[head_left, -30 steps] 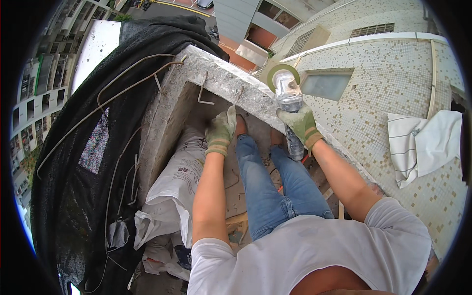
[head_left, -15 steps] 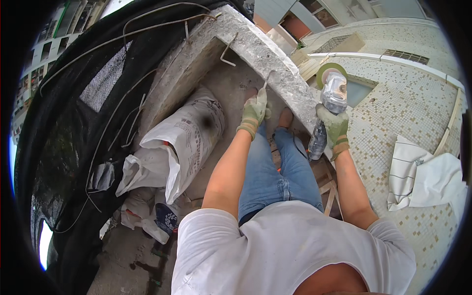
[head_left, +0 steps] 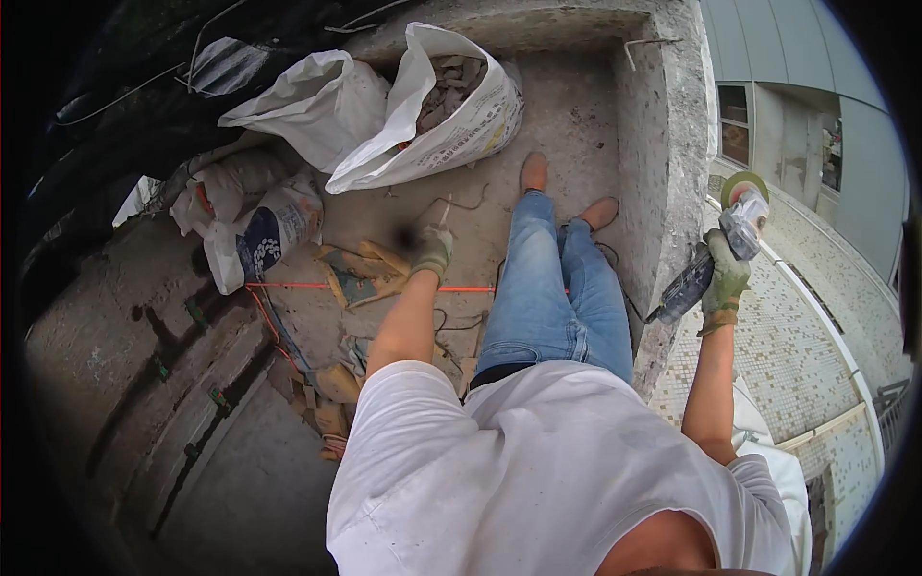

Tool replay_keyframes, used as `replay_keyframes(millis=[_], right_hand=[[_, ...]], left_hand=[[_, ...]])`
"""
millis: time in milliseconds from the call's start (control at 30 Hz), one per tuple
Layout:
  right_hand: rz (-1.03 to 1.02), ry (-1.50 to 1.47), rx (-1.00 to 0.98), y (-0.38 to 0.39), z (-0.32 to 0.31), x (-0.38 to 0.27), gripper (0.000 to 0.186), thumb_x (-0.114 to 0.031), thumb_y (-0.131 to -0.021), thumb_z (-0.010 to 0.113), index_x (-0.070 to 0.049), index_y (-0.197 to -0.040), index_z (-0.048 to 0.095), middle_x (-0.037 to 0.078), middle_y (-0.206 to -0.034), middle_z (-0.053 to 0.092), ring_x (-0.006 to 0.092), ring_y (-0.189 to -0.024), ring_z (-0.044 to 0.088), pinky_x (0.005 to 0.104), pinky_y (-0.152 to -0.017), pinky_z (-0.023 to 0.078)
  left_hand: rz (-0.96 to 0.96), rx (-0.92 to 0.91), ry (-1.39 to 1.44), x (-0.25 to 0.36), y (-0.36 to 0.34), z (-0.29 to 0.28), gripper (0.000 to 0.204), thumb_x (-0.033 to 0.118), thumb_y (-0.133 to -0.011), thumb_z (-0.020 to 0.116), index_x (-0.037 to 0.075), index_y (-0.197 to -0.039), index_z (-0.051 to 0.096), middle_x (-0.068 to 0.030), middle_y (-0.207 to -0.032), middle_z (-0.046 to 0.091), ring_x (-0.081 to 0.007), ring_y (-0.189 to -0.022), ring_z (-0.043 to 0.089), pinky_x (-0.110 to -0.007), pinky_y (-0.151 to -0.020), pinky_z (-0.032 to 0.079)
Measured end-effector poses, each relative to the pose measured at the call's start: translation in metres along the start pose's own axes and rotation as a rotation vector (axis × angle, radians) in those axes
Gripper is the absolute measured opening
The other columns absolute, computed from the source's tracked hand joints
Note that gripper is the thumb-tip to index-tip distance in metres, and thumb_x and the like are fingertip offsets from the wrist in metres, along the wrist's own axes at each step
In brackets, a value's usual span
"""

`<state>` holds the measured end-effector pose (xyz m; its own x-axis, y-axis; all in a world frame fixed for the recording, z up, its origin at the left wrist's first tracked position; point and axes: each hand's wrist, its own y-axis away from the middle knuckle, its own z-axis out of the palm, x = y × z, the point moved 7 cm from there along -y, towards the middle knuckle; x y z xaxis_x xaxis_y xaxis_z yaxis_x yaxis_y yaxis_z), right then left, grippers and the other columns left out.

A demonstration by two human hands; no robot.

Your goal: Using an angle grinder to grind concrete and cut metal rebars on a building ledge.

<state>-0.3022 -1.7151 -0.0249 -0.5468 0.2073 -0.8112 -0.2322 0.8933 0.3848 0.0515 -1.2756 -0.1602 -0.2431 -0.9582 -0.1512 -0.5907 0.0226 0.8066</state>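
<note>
My right hand (head_left: 726, 283), in a green and white glove, is closed around an angle grinder (head_left: 684, 286). Its round yellow-green disc (head_left: 735, 186) points away from me, beyond the rough concrete parapet (head_left: 672, 182). Whether the disc is spinning I cannot tell. My left hand (head_left: 433, 253), gloved alike, is closed on a thin rod (head_left: 445, 211) whose pale end sticks up past the fingers. That hand hangs over the floor, left of my legs, with a dark smudge covering part of the picture beside it.
A white woven sack (head_left: 480, 130) full of rubble stands ahead, with another white sack (head_left: 331, 110) beside it. Bent rebar (head_left: 634, 48) juts from the parapet. Broken boards (head_left: 360, 274), cables and an orange pipe (head_left: 298, 285) lie at left. Mosaic tiling (head_left: 768, 336) shows outside.
My view has turned left, bringing more floor and sacks into sight. The left hand has moved away from the parapet with the rod. The grinder has stayed in my right hand, now farther right.
</note>
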Motion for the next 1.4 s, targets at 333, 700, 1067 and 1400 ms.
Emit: replay_keyframes(millis=[333, 700, 1067, 1400], right_hand=[[0.345, -0.267, 0.094, 0.0, 0.06, -0.036, 0.032, -0.013, -0.079, 0.074, 0.0, -0.106, 0.065, 0.006, -0.089, 0.065, 0.0168, -0.073, 0.065, 0.0306, -0.07, 0.057], [0.387, -0.369, 0.216, -0.05, 0.067, -0.062, 0.028, -0.016, -0.075, 0.075, -0.002, -0.098, 0.066, 0.002, -0.081, 0.064, 0.0129, -0.064, 0.062, 0.0284, -0.059, 0.051], [0.316, -0.341, 0.102, -0.151, 0.066, -0.076, 0.026, -0.022, -0.076, 0.076, -0.004, -0.094, 0.069, 0.002, -0.077, 0.064, 0.0102, -0.066, 0.06, 0.0275, -0.061, 0.05], [-0.032, 0.184, -0.056, -0.228, 0.094, -0.081, 0.038, -0.038, -0.074, 0.071, -0.005, -0.091, 0.067, 0.014, -0.08, 0.067, 0.0279, -0.075, 0.065, 0.0403, -0.072, 0.051]], left_hand=[[-0.486, -0.033, 0.298, -0.181, -0.059, 0.012, 0.064, 0.046, -0.087, 0.057, 0.006, -0.137, 0.048, -0.0198, -0.139, 0.053, -0.0288, -0.133, 0.047, -0.041, -0.104, 0.043], [0.764, -0.666, 0.613, 0.255, 0.054, 0.001, 0.053, 0.027, -0.095, 0.061, 0.005, -0.141, 0.046, -0.014, -0.129, 0.059, -0.0197, -0.118, 0.058, -0.031, -0.099, 0.045], [1.088, -0.202, 0.632, 0.468, 0.14, -0.048, 0.073, 0.032, -0.073, 0.083, 0.002, -0.126, 0.043, -0.0166, -0.116, 0.063, -0.0243, -0.102, 0.065, -0.037, -0.088, 0.051], [0.883, -0.47, 0.799, 0.508, 0.077, 0.004, 0.054, 0.027, -0.078, 0.08, 0.001, -0.117, 0.052, -0.011, -0.111, 0.066, -0.0198, -0.092, 0.064, -0.032, -0.081, 0.052]])
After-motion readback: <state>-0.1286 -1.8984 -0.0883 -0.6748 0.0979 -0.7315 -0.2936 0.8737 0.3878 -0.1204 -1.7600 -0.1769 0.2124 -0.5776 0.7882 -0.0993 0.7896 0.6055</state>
